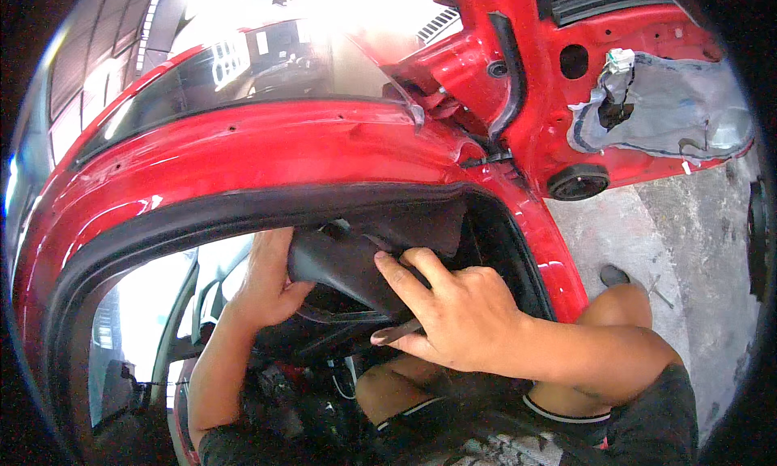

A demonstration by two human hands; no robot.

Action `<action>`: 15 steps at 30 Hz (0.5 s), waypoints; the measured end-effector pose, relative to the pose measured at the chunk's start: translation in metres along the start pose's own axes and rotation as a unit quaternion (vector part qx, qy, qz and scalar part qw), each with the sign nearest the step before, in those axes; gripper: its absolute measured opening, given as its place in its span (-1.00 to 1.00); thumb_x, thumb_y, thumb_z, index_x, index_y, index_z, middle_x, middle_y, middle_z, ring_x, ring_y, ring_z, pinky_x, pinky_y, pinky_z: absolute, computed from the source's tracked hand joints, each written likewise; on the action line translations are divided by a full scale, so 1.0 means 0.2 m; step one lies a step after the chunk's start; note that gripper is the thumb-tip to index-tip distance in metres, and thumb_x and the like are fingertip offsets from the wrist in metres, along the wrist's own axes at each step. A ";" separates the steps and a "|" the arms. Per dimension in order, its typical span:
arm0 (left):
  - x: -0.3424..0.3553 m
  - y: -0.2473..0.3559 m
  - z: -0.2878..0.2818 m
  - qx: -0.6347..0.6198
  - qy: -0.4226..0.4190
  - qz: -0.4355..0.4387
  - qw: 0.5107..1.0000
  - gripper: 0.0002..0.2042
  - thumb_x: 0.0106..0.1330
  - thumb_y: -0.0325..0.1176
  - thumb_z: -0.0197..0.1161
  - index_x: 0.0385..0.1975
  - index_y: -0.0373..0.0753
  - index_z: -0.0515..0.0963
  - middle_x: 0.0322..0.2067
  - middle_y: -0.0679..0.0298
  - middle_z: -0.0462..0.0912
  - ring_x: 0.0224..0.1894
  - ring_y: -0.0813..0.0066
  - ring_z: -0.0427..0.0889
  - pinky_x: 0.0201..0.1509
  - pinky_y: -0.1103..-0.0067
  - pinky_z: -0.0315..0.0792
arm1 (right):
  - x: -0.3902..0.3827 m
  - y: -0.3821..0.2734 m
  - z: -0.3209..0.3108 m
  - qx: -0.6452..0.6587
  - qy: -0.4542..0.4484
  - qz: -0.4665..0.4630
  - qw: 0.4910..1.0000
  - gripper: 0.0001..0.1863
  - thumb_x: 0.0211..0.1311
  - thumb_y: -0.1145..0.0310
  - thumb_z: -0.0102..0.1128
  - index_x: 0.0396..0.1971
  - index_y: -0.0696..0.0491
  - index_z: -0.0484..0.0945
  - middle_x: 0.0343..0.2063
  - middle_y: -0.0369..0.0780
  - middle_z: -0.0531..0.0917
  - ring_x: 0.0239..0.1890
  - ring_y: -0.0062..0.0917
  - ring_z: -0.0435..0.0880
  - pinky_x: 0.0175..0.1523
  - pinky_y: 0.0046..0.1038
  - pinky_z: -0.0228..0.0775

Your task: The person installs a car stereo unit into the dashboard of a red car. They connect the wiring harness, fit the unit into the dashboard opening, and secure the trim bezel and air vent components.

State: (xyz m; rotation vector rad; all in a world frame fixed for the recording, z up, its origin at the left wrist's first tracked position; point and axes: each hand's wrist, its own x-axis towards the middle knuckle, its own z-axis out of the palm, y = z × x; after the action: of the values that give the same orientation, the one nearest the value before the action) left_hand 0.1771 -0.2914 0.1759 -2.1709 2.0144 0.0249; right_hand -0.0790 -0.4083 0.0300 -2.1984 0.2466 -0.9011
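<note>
Right now, looking down from my head camera, both my hands are up inside the door opening of a red car (267,146), working on a black trim panel (344,264) that sits just under the rubber door seal (243,207) along the roof edge. My left hand (271,284) reaches in from the near left and curls around the panel's left end, fingers wrapped over its far side, so it is closed on the trim. My right hand (453,320) comes in from the near right and lies flat over the panel's right portion, fingers spread and pressing on its face rather than gripping round it (I cannot tell whether the thumb hooks the lower edge). The panel's long axis runs roughly left to right, tilting down toward the right, and it lies between my two hands, a little farther off than both wrists; the left hand is deeper in, the right one nearer to me. To the far right the open red door (583,78) shows a grey plastic sheet (672,110) and a round black speaker hole (577,181). Below that is bare concrete floor (680,247), with my knee (619,304) near the sill.
</note>
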 end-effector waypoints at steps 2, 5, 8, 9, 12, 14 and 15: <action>-0.02 0.01 -0.03 -0.003 -0.035 -0.011 0.999 -0.08 -0.04 -0.45 0.41 0.43 -0.36 0.15 0.31 -0.22 0.32 0.38 -0.30 0.27 0.48 0.11 0.15 | 0.00 0.00 0.02 -0.002 0.013 -0.015 1.000 -0.17 0.11 -0.15 0.43 0.21 0.17 0.51 -0.17 -0.12 0.55 -0.61 -0.34 0.67 -0.51 -0.35 0.55; 0.01 0.04 -0.02 0.000 -0.037 -0.009 0.999 -0.06 -0.06 -0.46 0.41 0.44 -0.37 0.13 0.33 -0.24 0.27 0.40 -0.30 0.24 0.50 0.10 0.11 | 0.00 0.01 0.05 -0.026 0.024 -0.026 0.999 -0.23 0.09 -0.08 0.44 0.16 0.19 0.55 -0.21 -0.13 0.54 -0.61 -0.36 0.66 -0.50 -0.35 0.56; 0.00 0.03 0.01 0.008 -0.012 -0.012 1.000 -0.03 -0.07 -0.44 0.42 0.45 -0.39 0.11 0.33 -0.26 0.25 0.40 -0.33 0.22 0.51 0.06 0.08 | 0.02 -0.01 0.08 -0.051 0.046 -0.034 0.997 -0.31 0.07 0.01 0.47 0.09 0.20 0.60 -0.24 -0.15 0.54 -0.62 -0.36 0.65 -0.50 -0.35 0.56; 0.03 0.01 0.05 0.021 0.006 0.012 1.000 -0.02 -0.07 -0.42 0.42 0.46 -0.40 0.09 0.34 -0.27 0.23 0.41 -0.33 0.20 0.52 0.05 0.06 | 0.03 0.00 0.08 -0.074 0.048 -0.022 0.996 -0.37 0.04 0.07 0.49 0.03 0.21 0.63 -0.28 -0.16 0.54 -0.59 -0.34 0.65 -0.48 -0.34 0.56; 0.04 -0.01 0.05 0.068 0.058 0.037 0.995 -0.01 -0.07 -0.32 0.46 0.43 -0.41 0.10 0.34 -0.27 0.23 0.43 -0.34 0.16 0.56 0.02 -0.02 | 0.05 0.00 0.10 -0.078 0.091 -0.039 0.992 -0.39 0.00 0.14 0.49 0.03 0.21 0.63 -0.29 -0.18 0.55 -0.47 -0.33 0.68 -0.41 -0.34 0.59; 0.04 0.04 0.07 0.107 0.104 0.022 0.989 0.04 -0.02 -0.18 0.50 0.47 -0.39 0.05 0.39 -0.24 0.19 0.49 -0.34 0.06 0.59 0.01 -0.11 | 0.06 -0.01 0.10 -0.072 0.093 -0.016 0.993 -0.40 0.01 0.10 0.48 0.04 0.14 0.64 -0.21 -0.18 0.59 -0.42 -0.26 0.72 -0.35 -0.27 0.62; 0.02 0.05 0.08 0.088 0.126 0.010 0.988 0.07 0.00 -0.13 0.49 0.49 -0.37 0.00 0.42 -0.23 0.14 0.51 -0.32 0.01 0.59 0.01 -0.13 | 0.06 -0.01 0.10 -0.064 0.099 -0.001 0.993 -0.39 0.01 0.07 0.48 0.04 0.10 0.64 -0.20 -0.18 0.59 -0.42 -0.23 0.72 -0.35 -0.23 0.62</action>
State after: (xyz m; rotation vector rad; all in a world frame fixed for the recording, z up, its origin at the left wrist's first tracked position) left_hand 0.1691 -0.2946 0.1583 -2.1321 2.0757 -0.4282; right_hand -0.0580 -0.3999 0.0283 -2.2253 0.4071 -1.1350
